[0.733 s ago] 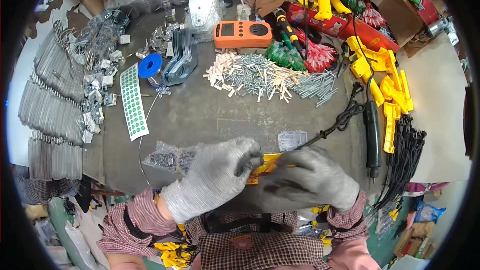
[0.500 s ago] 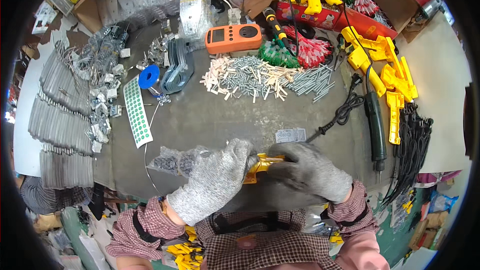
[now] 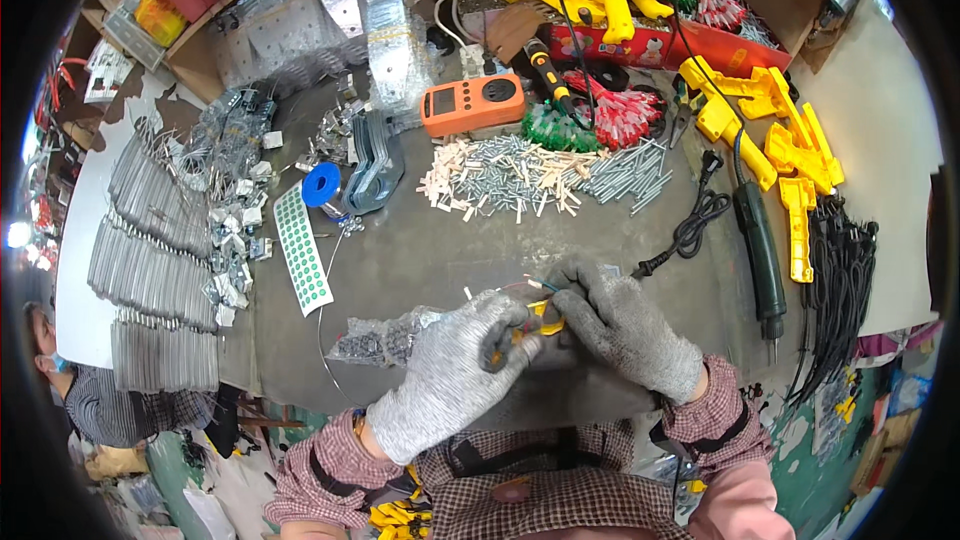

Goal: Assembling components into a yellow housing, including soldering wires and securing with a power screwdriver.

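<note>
Both my hands wear grey knitted gloves and meet low over the near middle of the table. My left hand point(image 3: 455, 365) is closed around a small yellow plastic housing point(image 3: 547, 317), most of which the fingers hide. My right hand point(image 3: 635, 330) is closed at the housing's right side, fingertips bent down onto it. Thin wires point(image 3: 535, 284), one reddish and one blue-green with a pale end, stick out above the housing beside the right fingertips. Which fingers pinch the wires I cannot make out. Left of my left hand lies a clear bag of dark small parts point(image 3: 375, 338).
Screws and pale strips point(image 3: 510, 172) lie in a heap behind my hands, with an orange meter point(image 3: 472, 105) beyond. To the right are a green-black electric screwdriver point(image 3: 760, 260), yellow housings point(image 3: 797, 225) and black cords point(image 3: 838, 280). Metal plates point(image 3: 155, 275), a green-dotted sheet point(image 3: 302, 250) and wire spool point(image 3: 321, 184) stand left.
The yellow housing has turned and is more covered by my fingers. Thin wires now show above it. My left hand has shifted slightly right, and the whole view has shifted a little.
</note>
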Tool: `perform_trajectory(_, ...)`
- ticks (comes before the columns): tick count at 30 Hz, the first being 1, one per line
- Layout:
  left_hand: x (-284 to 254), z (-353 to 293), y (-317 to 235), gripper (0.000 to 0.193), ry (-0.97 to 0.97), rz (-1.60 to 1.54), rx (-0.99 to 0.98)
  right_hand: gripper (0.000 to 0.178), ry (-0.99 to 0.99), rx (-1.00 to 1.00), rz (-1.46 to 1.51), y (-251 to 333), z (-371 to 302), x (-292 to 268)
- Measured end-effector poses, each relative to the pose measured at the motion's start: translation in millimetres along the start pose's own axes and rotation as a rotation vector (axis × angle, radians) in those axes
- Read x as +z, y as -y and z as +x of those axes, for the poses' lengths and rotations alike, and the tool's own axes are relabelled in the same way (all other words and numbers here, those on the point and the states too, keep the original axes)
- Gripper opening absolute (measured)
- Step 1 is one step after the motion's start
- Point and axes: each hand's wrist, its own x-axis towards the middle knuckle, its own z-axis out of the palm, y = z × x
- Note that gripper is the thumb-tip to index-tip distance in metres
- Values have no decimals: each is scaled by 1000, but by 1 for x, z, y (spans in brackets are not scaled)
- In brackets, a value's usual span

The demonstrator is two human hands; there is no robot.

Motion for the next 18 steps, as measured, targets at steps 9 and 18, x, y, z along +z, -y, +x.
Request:
perform_trajectory(9, 2, -9, 19, 18, -47, -1132, -506, 23, 96, 92, 461, 0, 8, 32)
perform_trajectory(18, -35, -1, 8, 27, -133, -175, 28, 20, 80, 101, 382, 5, 9, 29)
